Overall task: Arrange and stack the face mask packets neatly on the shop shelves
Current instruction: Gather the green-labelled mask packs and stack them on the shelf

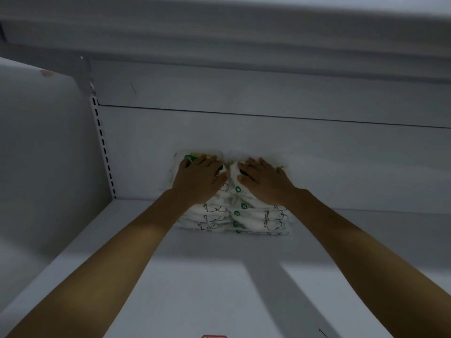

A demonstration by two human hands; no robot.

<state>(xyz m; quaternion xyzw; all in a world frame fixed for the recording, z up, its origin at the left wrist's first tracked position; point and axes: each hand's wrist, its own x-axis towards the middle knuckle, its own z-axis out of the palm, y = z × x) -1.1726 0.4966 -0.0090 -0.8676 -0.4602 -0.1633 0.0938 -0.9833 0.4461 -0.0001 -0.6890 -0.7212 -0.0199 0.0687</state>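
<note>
With the two face mask packet stacks [231, 211] set side by side at the back of the shelf [195, 276], squaring-up is judged underway: left hand [200, 176] and right hand [263, 180] are pressed flat on top, fingers straight, nothing gripped; edges to be evened next.

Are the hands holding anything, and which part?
Nothing is gripped. The left hand and right hand lie flat with straight fingers, pressing on the tops of two stacks of face mask packets on the shelf.

Shop: slotted gondola shelf [219, 276], stacked packets [256, 218]
</note>
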